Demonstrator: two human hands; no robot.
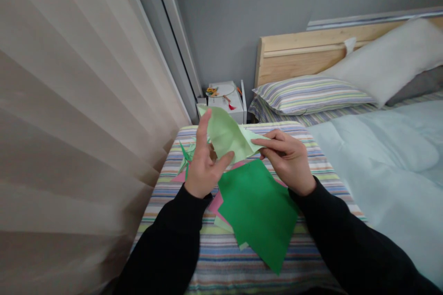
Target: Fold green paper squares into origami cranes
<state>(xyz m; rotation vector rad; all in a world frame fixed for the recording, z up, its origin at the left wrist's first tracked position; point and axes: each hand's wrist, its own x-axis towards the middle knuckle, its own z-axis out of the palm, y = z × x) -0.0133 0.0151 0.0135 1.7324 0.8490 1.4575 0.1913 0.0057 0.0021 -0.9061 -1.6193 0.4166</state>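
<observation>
A light green sheet of origami paper [226, 134], partly folded and curling, is held up above the table between both hands. My left hand [205, 161] supports its left side, index finger stretched up along the edge and thumb on the lower edge. My right hand [289, 154] pinches the paper's pointed right corner between thumb and fingers. Below the hands lies a dark green square sheet [259, 212], on top of pink paper [216, 203] and more light green paper. Left of my left hand, folded green paper pieces [187, 154] are partly hidden behind it.
A striped cloth covers the table [214, 262]. Behind it stands a white nightstand [224, 101] with small decorations and a red tassel. To the right is a bed with a pale blue quilt [387, 147] and a striped pillow [311, 94]. A pleated curtain [86, 124] hangs on the left.
</observation>
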